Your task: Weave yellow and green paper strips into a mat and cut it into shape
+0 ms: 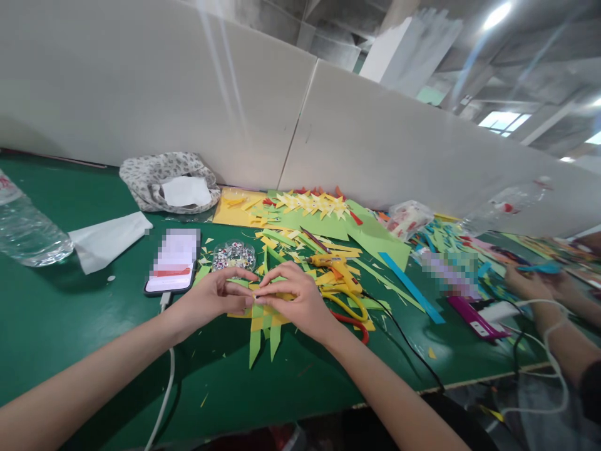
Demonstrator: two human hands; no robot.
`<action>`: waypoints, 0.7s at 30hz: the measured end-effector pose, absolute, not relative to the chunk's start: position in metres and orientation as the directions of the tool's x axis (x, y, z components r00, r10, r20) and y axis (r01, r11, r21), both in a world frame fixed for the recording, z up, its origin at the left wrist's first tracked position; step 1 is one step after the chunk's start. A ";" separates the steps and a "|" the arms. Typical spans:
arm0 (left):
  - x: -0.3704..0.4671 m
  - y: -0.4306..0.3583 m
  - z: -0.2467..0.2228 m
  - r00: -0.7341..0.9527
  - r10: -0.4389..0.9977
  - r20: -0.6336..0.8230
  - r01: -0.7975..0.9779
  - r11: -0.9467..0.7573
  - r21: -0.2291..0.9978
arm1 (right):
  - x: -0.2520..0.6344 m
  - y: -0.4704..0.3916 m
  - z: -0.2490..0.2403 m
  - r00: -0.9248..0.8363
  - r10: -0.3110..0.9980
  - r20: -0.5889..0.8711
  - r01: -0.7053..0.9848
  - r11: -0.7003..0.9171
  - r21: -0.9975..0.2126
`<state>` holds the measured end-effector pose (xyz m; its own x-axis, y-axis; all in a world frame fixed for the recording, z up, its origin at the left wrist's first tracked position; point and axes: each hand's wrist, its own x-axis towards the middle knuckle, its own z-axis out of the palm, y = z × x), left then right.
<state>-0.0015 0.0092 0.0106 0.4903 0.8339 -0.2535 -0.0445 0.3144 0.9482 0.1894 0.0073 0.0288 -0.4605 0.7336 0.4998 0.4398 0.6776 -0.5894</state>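
A woven piece of green and yellow paper strips (267, 322) lies at the middle front of the table, with pointed green ends toward me. My left hand (220, 293) is over its left side, fingers bent and fingertips pressed near its upper edge. From the right, my right hand (295, 294) meets it, thumb and finger pinched at the same spot on a tiny dark item too small to name. Just behind my left hand is a clear dish of googly eyes (233, 255). A yellow glue gun (339, 269) and scissors with yellow and red handles (350, 304) lie right of my right hand.
A phone (173, 260) with a white cable, a water bottle (28, 225) and a patterned cloth bag (169, 181) are at left. Paper scraps and spiky yellow pieces (314, 205) lie behind. Another person's hands (530, 288) work at far right, near a purple item (474, 318).
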 end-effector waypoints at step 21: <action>-0.001 0.009 0.012 0.487 0.845 -0.219 -0.071 0.289 0.955 | 0.188 0.007 0.023 -0.417 0.763 0.494 0.440 0.645 -0.625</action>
